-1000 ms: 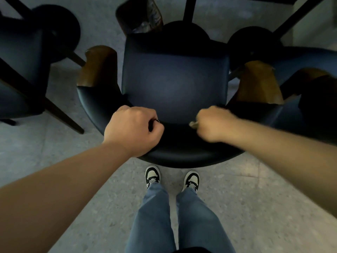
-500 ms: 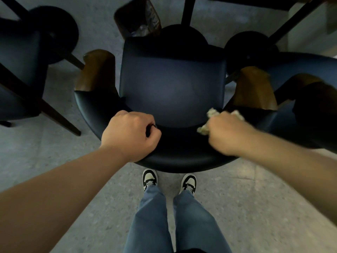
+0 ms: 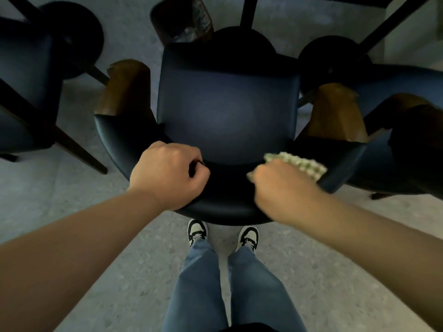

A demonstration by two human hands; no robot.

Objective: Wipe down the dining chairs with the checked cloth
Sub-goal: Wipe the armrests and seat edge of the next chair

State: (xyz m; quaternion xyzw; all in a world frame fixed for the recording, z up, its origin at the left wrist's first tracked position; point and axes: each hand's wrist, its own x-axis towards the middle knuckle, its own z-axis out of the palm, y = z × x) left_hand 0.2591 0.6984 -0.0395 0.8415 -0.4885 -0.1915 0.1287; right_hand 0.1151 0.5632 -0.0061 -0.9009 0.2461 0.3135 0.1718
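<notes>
Left hand point(image 3: 167, 173) on curved backrest of dark padded dining chair point(image 3: 227, 111), right hand point(image 3: 282, 188) rightward atop checked cloth point(image 3: 299, 164).

Both of your bare forearms reach forward and down from the lower corners of the view. Your left hand point(image 3: 167, 174) is curled into a fist, knuckles up, thumb tucked toward the fingers, gripping the chair back point(image 3: 225, 202). Your right hand point(image 3: 285, 185) has its back facing up, fingers bent over the checked cloth point(image 3: 299, 164), pressing it down.
</notes>
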